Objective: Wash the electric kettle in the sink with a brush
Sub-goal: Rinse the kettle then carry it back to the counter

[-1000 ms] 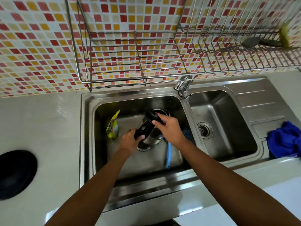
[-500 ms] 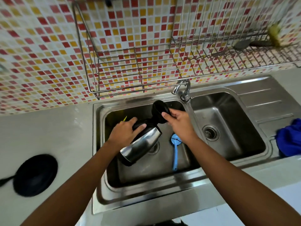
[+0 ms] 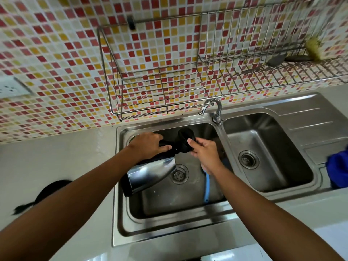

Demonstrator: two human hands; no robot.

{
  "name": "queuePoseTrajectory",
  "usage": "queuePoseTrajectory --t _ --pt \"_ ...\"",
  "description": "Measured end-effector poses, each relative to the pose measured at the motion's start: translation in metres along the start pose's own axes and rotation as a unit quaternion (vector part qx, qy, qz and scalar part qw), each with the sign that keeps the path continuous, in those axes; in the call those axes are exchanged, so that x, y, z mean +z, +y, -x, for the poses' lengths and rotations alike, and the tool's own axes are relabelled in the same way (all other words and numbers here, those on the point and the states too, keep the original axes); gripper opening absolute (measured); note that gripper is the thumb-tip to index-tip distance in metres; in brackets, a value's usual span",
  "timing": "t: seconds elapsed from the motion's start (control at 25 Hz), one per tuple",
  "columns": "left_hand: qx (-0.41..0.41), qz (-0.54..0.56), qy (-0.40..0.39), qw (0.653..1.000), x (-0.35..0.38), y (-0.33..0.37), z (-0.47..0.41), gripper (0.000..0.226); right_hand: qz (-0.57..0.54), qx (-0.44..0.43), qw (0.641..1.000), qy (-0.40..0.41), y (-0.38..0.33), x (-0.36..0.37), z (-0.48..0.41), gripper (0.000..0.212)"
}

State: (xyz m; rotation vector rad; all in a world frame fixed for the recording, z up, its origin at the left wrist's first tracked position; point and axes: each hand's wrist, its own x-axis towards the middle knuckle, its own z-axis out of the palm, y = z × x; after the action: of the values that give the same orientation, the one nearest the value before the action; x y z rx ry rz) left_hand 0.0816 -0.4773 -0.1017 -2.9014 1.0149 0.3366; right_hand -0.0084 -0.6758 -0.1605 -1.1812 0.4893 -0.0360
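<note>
Kettle [image 3: 150,172] tilted over sink [image 3: 169,234]; left hand [image 3: 148,146] grips handle, right hand [image 3: 205,153] holds lid.

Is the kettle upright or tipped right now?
Tipped. The kettle lies nearly sideways over the left basin, black base toward the person, lid hinged open; left hand holds its handle.

Brush [image 3: 206,187] lies in steel sink [image 3: 120,219]

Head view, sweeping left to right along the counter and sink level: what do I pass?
Black round base → left hand on the kettle → kettle lid → right hand → right basin drain → blue cloth.
</note>
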Motion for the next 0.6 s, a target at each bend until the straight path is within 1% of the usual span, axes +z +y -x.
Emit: queuePoseTrajectory --t 0.16,0.32,0.4,0.48,0.6 --pt "0.025 -0.058 -0.033 0.997 -0.012 0.004 -0.01 0.068 -0.024 0.025 0.999 0.012 0.001 -0.001 0.001 0.025" --pt "0.042 -0.087 -0.063 0.993 -0.023 0.013 -0.017 0.067 -0.04 0.044 0.998 0.035 0.008 -0.003 0.003 0.022" --pt "0.044 -0.096 -0.08 0.991 -0.029 0.018 -0.021 0.064 -0.05 0.051 0.996 0.044 0.012 -0.005 0.004 0.024" --pt "0.047 -0.11 -0.095 0.988 -0.033 0.025 -0.026 0.063 -0.078 0.064 0.993 0.06 0.014 -0.006 0.006 0.027" --pt "0.055 -0.139 -0.1 0.984 -0.044 0.037 -0.034 0.061 -0.153 0.081 0.98 0.092 0.014 -0.006 0.01 0.028"
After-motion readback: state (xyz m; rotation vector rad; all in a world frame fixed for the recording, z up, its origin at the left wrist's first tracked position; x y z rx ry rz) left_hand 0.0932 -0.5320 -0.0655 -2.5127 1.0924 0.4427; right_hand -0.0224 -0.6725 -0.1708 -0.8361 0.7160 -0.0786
